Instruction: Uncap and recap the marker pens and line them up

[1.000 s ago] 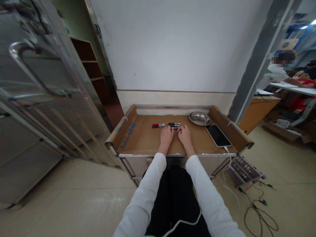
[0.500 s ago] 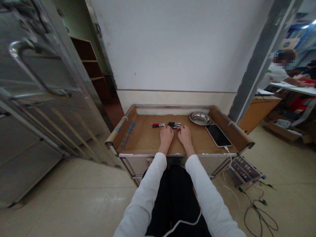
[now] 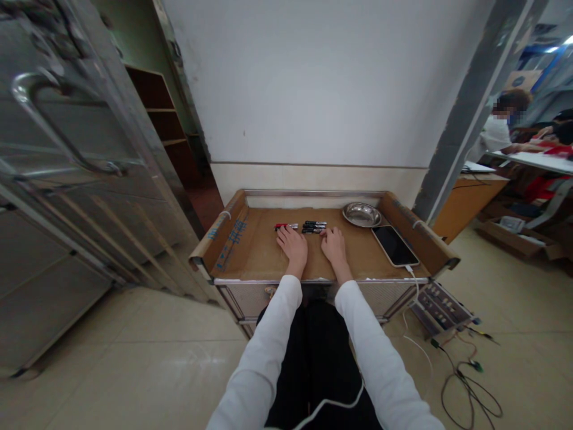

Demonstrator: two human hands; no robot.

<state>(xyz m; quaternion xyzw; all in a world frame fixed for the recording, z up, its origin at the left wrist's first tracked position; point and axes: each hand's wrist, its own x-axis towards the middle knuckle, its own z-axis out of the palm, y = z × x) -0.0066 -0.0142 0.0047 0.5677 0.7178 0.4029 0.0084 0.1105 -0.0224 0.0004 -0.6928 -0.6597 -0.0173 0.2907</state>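
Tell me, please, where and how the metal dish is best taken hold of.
I'd pinch the left rim of the metal dish, coming from the left: its raised edge should suit thumb and fingers, and that side has more room than the right, where the phone and side wall sit close.

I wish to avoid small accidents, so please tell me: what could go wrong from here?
The left hand is at the red pen, near the black pens; a sideways nudge might disturb their row.
The white cable from the phone hangs over the front edge; if caught, it could drag the phone.
The phone's far end is close to the metal bowl, so a bump might knock them together.
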